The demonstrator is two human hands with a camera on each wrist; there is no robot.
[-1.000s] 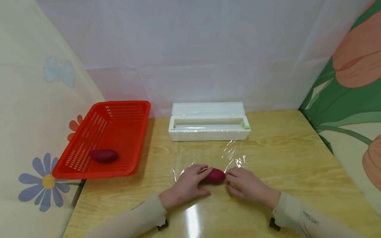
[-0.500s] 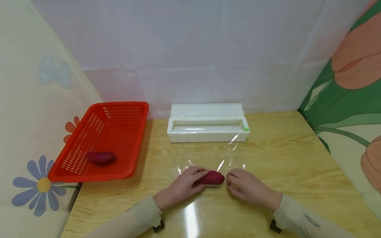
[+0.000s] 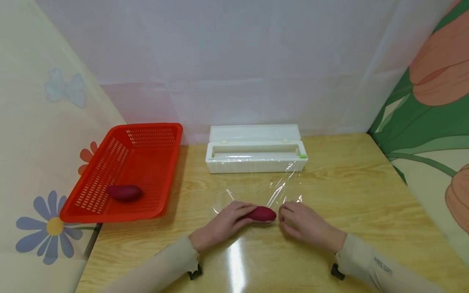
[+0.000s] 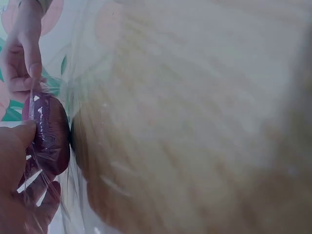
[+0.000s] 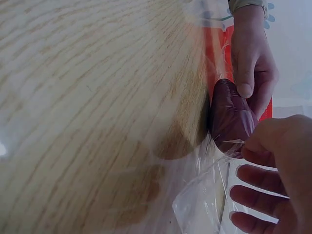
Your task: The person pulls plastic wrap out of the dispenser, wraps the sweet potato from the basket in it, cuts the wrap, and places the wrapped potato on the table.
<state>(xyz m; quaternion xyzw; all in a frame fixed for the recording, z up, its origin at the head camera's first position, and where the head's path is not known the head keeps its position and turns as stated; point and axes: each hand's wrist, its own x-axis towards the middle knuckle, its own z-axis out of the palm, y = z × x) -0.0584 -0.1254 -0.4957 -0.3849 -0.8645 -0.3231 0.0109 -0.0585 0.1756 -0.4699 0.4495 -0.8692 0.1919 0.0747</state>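
A purple sweet potato [image 3: 264,213] lies crosswise on cling film [image 3: 253,187] at the near part of the table. Clear film clings round it with shiny creases in both wrist views. My left hand [image 3: 224,224] grips its left end, thumb on the near side and fingers over the far side. At the other end is my right hand [image 3: 307,224], fingers curled. In the right wrist view its thumb and forefinger pinch the film [image 5: 234,146] right at the potato's tip, while the other fingers hang loosely bent.
Behind the hands stands a white cling film box [image 3: 256,166], lid up, with a green slider [image 3: 303,156] at its right end; the film runs from it toward me. A red basket [image 3: 175,171] at left holds another purple sweet potato [image 3: 124,193].
My left hand has drawn back a little to the left, so more of the sweet potato shows. Film creases between box and potato have shifted. The right hand stays nearly in place.
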